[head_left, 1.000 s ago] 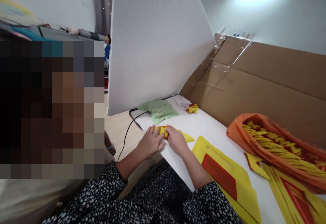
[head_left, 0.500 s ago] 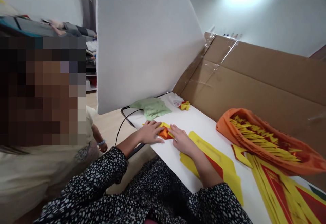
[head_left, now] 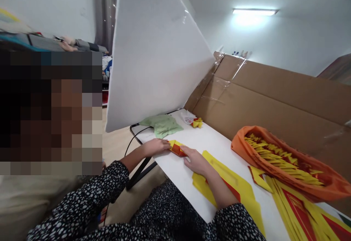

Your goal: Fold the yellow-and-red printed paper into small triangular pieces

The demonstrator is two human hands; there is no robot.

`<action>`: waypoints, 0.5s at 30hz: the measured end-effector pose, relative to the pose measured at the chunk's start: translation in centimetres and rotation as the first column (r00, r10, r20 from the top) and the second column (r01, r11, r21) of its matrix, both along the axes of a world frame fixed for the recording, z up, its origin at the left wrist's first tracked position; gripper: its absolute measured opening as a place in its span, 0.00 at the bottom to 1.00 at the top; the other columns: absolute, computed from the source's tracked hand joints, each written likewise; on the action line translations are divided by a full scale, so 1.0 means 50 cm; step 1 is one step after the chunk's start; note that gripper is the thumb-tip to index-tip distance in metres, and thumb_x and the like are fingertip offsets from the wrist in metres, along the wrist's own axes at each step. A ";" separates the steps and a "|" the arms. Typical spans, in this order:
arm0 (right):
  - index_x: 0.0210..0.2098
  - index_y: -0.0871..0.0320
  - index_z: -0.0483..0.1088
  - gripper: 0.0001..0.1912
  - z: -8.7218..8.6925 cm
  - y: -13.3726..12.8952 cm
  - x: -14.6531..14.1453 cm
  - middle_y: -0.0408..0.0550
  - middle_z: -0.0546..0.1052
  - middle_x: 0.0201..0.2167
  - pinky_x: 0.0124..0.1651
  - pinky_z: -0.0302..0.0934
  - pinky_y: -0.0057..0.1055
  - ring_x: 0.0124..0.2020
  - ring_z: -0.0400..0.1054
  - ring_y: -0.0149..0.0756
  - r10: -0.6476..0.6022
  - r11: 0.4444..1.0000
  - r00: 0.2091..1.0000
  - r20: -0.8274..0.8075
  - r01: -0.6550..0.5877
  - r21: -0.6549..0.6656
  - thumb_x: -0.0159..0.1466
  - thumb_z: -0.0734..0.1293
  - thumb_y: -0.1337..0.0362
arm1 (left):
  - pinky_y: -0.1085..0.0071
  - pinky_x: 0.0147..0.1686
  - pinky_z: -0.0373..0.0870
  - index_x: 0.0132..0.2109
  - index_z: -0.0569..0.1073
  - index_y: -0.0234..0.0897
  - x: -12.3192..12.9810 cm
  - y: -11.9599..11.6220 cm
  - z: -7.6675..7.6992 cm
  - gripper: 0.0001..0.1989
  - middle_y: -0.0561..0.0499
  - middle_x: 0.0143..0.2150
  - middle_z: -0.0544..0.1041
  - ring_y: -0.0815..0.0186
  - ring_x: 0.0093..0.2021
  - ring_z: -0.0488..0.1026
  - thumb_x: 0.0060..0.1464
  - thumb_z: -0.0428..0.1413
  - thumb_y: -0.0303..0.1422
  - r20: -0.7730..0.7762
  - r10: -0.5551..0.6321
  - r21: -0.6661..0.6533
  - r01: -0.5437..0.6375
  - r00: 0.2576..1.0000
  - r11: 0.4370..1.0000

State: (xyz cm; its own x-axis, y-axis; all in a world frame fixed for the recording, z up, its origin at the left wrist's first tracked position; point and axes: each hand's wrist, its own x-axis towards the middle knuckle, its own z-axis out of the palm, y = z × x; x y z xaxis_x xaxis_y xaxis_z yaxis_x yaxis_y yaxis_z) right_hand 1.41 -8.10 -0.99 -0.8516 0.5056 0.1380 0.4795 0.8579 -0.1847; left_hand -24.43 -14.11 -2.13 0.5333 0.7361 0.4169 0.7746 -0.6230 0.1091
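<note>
A folded piece (head_left: 176, 149) is being held at both ends over the table (head_left: 219, 138): its left end is being covered by the curled fingers of the left hand (head_left: 155, 147), its right end by those of the right hand (head_left: 196, 160). Both grips are being kept narrow (whether a thumb is tucked beneath cannot be told), probably so that the folds are being stopped from springing up while the middle is being left exposed. Just right of the grip, yellow sheets (head_left: 227, 168) are being partly hidden by the right forearm, perhaps being kept there for easy reach. Just beyond the left hand, space is being taken up by a green cloth (head_left: 166, 125). Farther off, a clear plastic bag (head_left: 188, 116) is being lined up behind the cloth, and to the right, zigzag pieces (head_left: 276, 157) are being contained by an orange bag (head_left: 241, 138). Beyond everything, the far side is being closed off by a white panel (head_left: 159, 58) and cardboard (head_left: 274, 94).
</note>
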 end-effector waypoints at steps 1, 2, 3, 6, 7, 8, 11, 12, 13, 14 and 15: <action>0.62 0.60 0.62 0.29 -0.003 0.003 0.003 0.51 0.67 0.62 0.64 0.57 0.38 0.62 0.62 0.40 0.007 0.999 0.999 -0.050 -0.005 0.032 0.61 0.62 0.69 | 0.70 0.51 0.68 0.51 0.75 0.43 -0.001 -0.001 0.002 0.11 0.50 0.49 0.79 0.64 0.50 0.75 0.65 0.50 0.33 -0.013 0.005 0.016 -0.004 1.000 1.000; 0.60 0.60 0.65 0.26 -0.006 0.008 0.005 0.52 0.70 0.59 0.61 0.60 0.38 0.59 0.65 0.40 0.005 0.997 0.995 -0.101 0.003 0.078 0.62 0.62 0.68 | 0.69 0.52 0.67 0.52 0.74 0.43 -0.002 -0.002 0.005 0.13 0.50 0.50 0.79 0.64 0.51 0.75 0.66 0.49 0.32 -0.025 0.018 0.045 -0.016 1.000 0.999; 0.58 0.60 0.67 0.23 -0.008 0.013 0.007 0.52 0.73 0.57 0.59 0.63 0.39 0.57 0.68 0.41 -0.007 0.992 0.989 -0.146 0.026 0.125 0.64 0.61 0.68 | 0.68 0.54 0.67 0.53 0.73 0.44 -0.003 -0.002 0.009 0.14 0.50 0.51 0.79 0.64 0.52 0.75 0.67 0.47 0.30 -0.030 0.035 0.097 -0.032 0.999 0.995; 0.55 0.59 0.71 0.20 0.000 0.024 0.012 0.53 0.76 0.52 0.58 0.64 0.43 0.55 0.70 0.41 -0.007 0.946 0.963 -0.270 0.094 0.310 0.67 0.56 0.73 | 0.63 0.59 0.64 0.56 0.71 0.42 -0.007 -0.003 0.029 0.16 0.50 0.54 0.77 0.64 0.57 0.71 0.68 0.43 0.28 0.009 0.073 0.299 -0.072 0.997 0.951; 0.56 0.58 0.70 0.21 0.007 0.024 0.013 0.52 0.76 0.53 0.59 0.62 0.44 0.56 0.69 0.41 0.031 0.917 0.950 -0.310 0.097 0.388 0.68 0.55 0.74 | 0.62 0.61 0.63 0.56 0.71 0.41 -0.008 -0.004 0.037 0.17 0.50 0.55 0.76 0.63 0.59 0.69 0.68 0.43 0.27 0.033 0.073 0.368 -0.080 0.997 0.926; 0.58 0.57 0.68 0.22 0.016 0.022 0.015 0.52 0.75 0.55 0.61 0.59 0.45 0.59 0.66 0.41 0.083 0.878 0.937 -0.339 0.092 0.470 0.68 0.55 0.75 | 0.61 0.62 0.62 0.57 0.70 0.40 -0.010 -0.006 0.045 0.17 0.49 0.56 0.75 0.63 0.61 0.67 0.68 0.43 0.26 0.058 0.069 0.436 -0.087 0.996 0.896; 0.64 0.56 0.59 0.27 0.043 0.006 0.017 0.51 0.71 0.58 0.64 0.55 0.44 0.63 0.60 0.41 0.220 0.744 0.912 -0.346 0.073 0.664 0.68 0.58 0.77 | 0.59 0.61 0.63 0.57 0.70 0.37 -0.012 -0.014 0.063 0.16 0.48 0.57 0.75 0.62 0.63 0.64 0.67 0.45 0.24 0.106 0.052 0.617 -0.106 0.993 0.780; 0.65 0.56 0.57 0.28 0.050 -0.001 0.017 0.51 0.70 0.59 0.63 0.54 0.45 0.64 0.58 0.42 0.232 0.715 0.913 -0.336 0.074 0.695 0.67 0.59 0.77 | 0.59 0.61 0.64 0.56 0.70 0.37 -0.012 -0.017 0.067 0.16 0.48 0.57 0.75 0.62 0.63 0.64 0.66 0.46 0.24 0.113 0.048 0.661 -0.111 0.992 0.742; 0.66 0.55 0.55 0.29 0.055 -0.008 0.016 0.52 0.70 0.60 0.63 0.54 0.45 0.65 0.57 0.43 0.233 0.693 0.916 -0.327 0.080 0.717 0.67 0.60 0.77 | 0.59 0.60 0.64 0.55 0.71 0.37 -0.012 -0.020 0.068 0.15 0.49 0.56 0.76 0.61 0.64 0.64 0.66 0.47 0.24 0.117 0.048 0.686 -0.116 0.992 0.719; 0.66 0.55 0.55 0.30 0.059 -0.014 0.014 0.52 0.69 0.60 0.63 0.54 0.46 0.65 0.56 0.45 0.226 0.676 0.919 -0.323 0.091 0.731 0.67 0.61 0.76 | 0.59 0.60 0.65 0.54 0.72 0.37 -0.011 -0.023 0.069 0.14 0.49 0.55 0.76 0.61 0.64 0.64 0.66 0.47 0.24 0.124 0.049 0.700 -0.123 0.991 0.704; 0.66 0.55 0.54 0.31 0.060 -0.019 0.012 0.53 0.68 0.61 0.62 0.54 0.46 0.66 0.56 0.46 0.215 0.664 0.919 -0.329 0.109 0.740 0.66 0.61 0.76 | 0.59 0.59 0.66 0.52 0.73 0.37 -0.009 -0.025 0.068 0.13 0.49 0.54 0.77 0.60 0.64 0.64 0.65 0.48 0.24 0.138 0.051 0.709 -0.135 0.989 0.692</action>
